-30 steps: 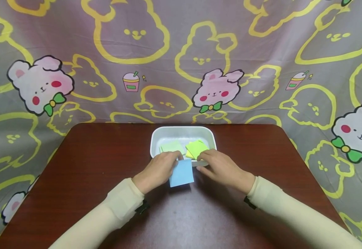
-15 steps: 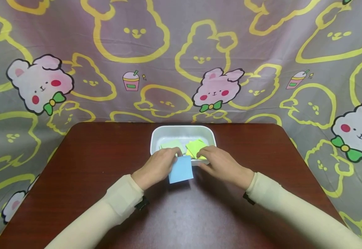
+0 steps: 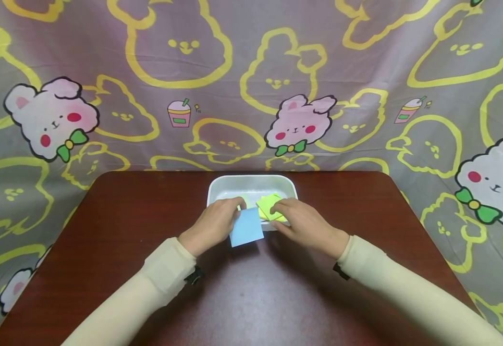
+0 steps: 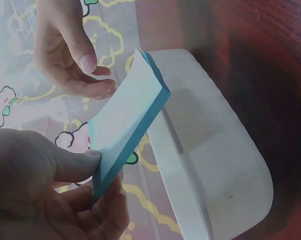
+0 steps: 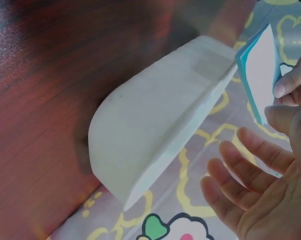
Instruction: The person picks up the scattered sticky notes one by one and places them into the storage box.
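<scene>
My left hand (image 3: 211, 224) pinches a pad of blue sticky notes (image 3: 247, 228) over the near rim of a white tray (image 3: 252, 177). In the left wrist view the thumb lies on the pale face of the pad (image 4: 128, 107), with curled fingers behind it. My right hand (image 3: 311, 228) hovers at the tray's near right side, its fingers loosely bent and holding nothing. In the right wrist view those fingers (image 5: 235, 182) are spread apart from the pad. Yellow-green sticky notes (image 3: 269, 205) lie inside the tray by the right fingertips. Pale green paper there is mostly hidden by my left hand.
The tray stands near the back of a dark reddish-brown table (image 3: 156, 202). Behind the table hangs a patterned curtain (image 3: 229, 96) with cartoon bunnies. Both sleeves carry a dark strap at the wrist.
My left hand has lifted the blue pad slightly up and to the left, covering more of the pale green paper. My right hand has shifted slightly up and left over the tray's rim.
</scene>
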Demonstrator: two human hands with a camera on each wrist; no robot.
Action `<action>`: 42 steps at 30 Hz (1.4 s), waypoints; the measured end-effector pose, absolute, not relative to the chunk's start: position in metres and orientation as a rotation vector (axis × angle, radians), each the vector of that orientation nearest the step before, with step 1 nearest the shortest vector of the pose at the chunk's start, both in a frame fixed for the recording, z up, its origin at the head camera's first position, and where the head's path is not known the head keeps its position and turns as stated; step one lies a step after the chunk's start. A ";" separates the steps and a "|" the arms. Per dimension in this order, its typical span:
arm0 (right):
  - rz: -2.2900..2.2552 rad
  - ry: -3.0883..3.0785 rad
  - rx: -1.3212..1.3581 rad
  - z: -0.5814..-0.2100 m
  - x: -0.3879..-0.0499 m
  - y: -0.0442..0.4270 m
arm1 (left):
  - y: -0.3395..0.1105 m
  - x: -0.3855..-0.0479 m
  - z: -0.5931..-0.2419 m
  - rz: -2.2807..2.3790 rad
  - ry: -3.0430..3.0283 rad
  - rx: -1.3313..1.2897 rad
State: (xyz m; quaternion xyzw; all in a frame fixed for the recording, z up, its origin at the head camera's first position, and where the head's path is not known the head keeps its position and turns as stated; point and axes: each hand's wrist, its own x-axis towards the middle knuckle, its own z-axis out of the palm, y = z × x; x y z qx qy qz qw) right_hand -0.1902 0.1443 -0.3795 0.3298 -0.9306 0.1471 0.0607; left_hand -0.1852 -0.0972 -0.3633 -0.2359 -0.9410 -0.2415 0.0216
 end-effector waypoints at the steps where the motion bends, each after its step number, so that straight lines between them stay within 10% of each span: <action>1: 0.442 -2.818 0.995 -0.379 -0.191 0.144 | -0.098 -0.186 -0.363 -0.750 -2.914 -0.733; 42: 0.468 -2.841 0.970 -0.379 -0.207 0.134 | -0.099 -0.208 -0.354 -0.770 -2.934 -0.666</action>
